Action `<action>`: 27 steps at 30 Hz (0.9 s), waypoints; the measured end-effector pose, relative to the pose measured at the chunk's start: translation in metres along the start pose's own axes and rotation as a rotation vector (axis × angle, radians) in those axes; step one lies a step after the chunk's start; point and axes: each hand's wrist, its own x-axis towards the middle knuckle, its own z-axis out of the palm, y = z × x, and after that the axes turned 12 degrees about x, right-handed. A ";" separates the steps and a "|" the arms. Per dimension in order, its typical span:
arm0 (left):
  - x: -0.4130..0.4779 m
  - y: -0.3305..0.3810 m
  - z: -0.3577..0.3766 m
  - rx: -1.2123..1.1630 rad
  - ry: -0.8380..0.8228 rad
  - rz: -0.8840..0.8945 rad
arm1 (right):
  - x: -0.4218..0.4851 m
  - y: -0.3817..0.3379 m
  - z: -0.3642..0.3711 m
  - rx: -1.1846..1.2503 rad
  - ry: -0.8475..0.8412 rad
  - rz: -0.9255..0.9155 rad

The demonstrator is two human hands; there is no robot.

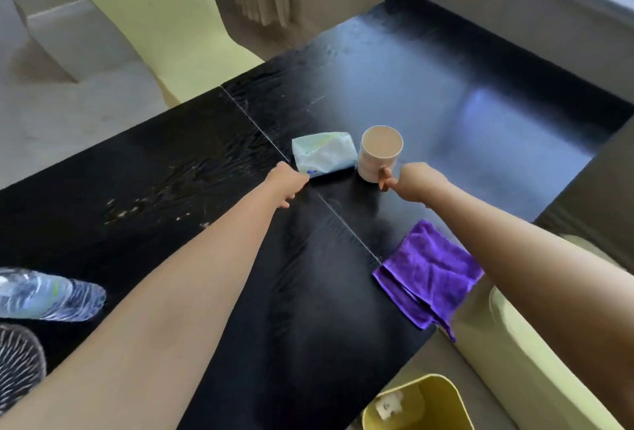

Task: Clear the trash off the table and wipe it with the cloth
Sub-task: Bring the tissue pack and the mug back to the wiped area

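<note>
A: Both your arms are stretched out over the black table point(446, 93). Your right hand point(417, 182) is closed on the handle of the beige mug point(380, 152); the mug sits upright on the tabletop.

B: And your left hand point(290, 184) is right at the near corner of the tissue pack point(324, 157). Fingers curled, touching it, but I can't tell if you've actually got a grip.

A: That pack lies just left of the mug, long axis running left to right across you, so the left hand is clearly the nearer one.

B: The purple cloth point(427, 275) waits folded at the near right edge, under your right forearm. The yellow bin point(417, 405) sits below that corner, and a plastic bottle point(48, 296) lies at the far left.
</note>
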 end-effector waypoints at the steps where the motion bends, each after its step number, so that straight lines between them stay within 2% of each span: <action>1: 0.011 0.006 0.002 -0.049 0.054 -0.019 | 0.008 0.004 0.001 0.045 0.011 -0.003; 4: 0.042 0.018 0.010 -0.124 0.116 -0.080 | 0.032 0.011 0.009 0.174 -0.006 -0.019; 10: 0.083 0.027 0.032 -0.178 0.058 -0.147 | 0.056 0.010 0.031 0.278 0.071 -0.061; 16: 0.108 0.024 0.041 -0.136 0.178 -0.190 | 0.071 0.013 0.038 0.385 0.083 -0.047; 22: 0.109 0.018 0.040 -0.528 0.160 -0.201 | 0.073 0.014 0.046 0.453 0.096 -0.070; 27: 0.086 0.003 0.022 -0.619 0.234 -0.191 | 0.063 0.004 0.043 0.585 0.173 -0.090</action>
